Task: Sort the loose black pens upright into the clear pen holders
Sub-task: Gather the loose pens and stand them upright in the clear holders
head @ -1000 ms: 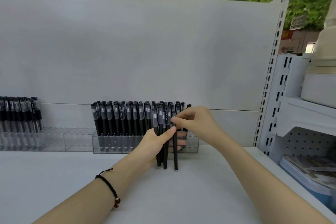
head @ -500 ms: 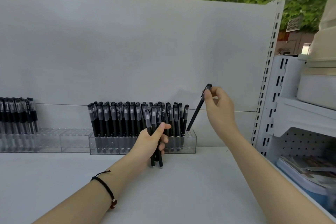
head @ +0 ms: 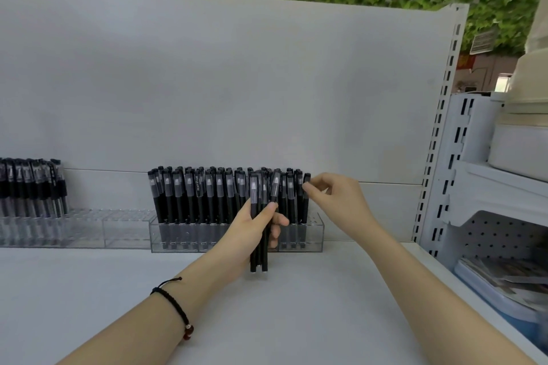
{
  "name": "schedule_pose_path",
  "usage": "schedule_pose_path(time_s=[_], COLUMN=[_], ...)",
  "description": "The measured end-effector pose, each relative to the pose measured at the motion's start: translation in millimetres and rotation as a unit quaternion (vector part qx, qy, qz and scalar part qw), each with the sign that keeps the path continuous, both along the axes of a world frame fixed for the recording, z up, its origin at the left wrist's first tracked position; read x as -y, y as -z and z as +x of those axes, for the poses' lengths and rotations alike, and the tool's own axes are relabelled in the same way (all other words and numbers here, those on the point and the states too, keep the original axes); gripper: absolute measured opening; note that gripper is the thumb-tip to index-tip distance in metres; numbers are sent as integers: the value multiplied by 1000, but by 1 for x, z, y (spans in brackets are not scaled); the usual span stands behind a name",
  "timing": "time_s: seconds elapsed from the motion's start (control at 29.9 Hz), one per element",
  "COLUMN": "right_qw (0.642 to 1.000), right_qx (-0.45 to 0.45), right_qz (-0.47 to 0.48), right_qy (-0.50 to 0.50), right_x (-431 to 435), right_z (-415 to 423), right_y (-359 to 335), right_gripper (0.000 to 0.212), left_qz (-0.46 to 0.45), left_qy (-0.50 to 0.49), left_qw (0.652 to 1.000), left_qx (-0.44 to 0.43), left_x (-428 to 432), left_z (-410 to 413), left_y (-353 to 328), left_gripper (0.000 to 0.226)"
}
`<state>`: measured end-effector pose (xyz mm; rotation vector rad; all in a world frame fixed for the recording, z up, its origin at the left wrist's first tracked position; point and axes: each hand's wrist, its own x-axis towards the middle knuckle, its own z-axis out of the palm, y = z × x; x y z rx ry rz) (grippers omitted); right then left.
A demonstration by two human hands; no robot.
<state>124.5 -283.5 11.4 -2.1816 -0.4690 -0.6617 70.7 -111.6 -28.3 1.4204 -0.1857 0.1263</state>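
Centre frame, the left hand (head: 252,234) grips a bundle of black pens (head: 257,259) upright. The right hand (head: 335,201) pinches the cap of the end pen (head: 304,210), which stands in the clear pen holder (head: 314,234). The pens look light, stiff and smooth, so they are best pinched near the cap.

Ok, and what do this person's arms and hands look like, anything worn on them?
Both forearms are bare: no sleeves, gloves or rings in view. The wrist of the left hand carries a thin black braided cord bracelet with a few small beads, reddish-brown and pale. The right hand and its wrist wear nothing.
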Motion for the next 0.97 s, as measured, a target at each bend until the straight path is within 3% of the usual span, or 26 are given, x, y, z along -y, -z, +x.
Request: schedule_pose_path(time_s=[0.2,0.3,0.44,0.6,0.8,0.87,0.97], right_qw=[998,997,987,959,913,912,932], right_qx=[12,12,-19,-127,-74,-20,47], right_qz=[-22,64,76,169,387,405,359], right_qy=[58,-52,-141,-190,-110,-56,-5], right_x=[5,-1,-7,-7,7,13,20], right_z=[-6,-13,-21,-25,-17,-11,-1], right_y=[-3,-8,-11,-16,-30,-30,-23], right_gripper=[47,33,6,7,13,15,12], left_qz=[-18,-23,-26,-42,-10,7,26], left_qy=[11,25,43,50,31,22,26], left_qw=[1000,999,999,998,999,1000,999], left_qx=[0,2,1,0,-5,-5,-16], left_x=[4,6,6,7,2,-1,-1], left_z=[-4,-5,-5,-4,1,1,2], left_y=[2,4,5,5,7,7,8], left_gripper=[28,29,31,28,28,28,29])
